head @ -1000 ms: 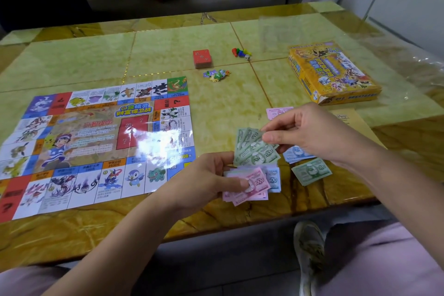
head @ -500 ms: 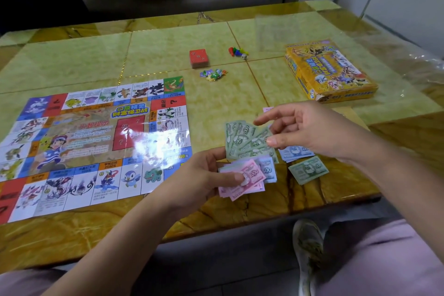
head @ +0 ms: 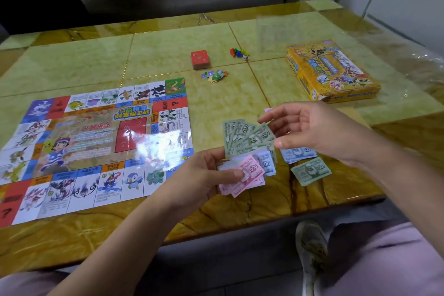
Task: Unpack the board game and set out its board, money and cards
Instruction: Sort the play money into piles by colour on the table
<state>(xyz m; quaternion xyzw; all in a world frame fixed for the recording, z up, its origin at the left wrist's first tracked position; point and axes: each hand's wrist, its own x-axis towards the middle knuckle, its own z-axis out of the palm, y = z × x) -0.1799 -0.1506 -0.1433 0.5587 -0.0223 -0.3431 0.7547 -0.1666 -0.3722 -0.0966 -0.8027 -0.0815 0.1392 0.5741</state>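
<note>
Evidently mid money-sorting: the left hand [head: 209, 172] pinches a fan of green and pink play notes [head: 247, 143] over the near edge of the table [head: 240, 211], right of the unfolded board [head: 96, 146], while the right hand [head: 319, 132] hovers slack-fingered and empty beside it, next needing to pluck a note for the laid-out piles [head: 298, 152].

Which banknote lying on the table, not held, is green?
The green note near the table's front edge. The blue pile lies just behind it; the other green notes are held in the left hand.
</note>
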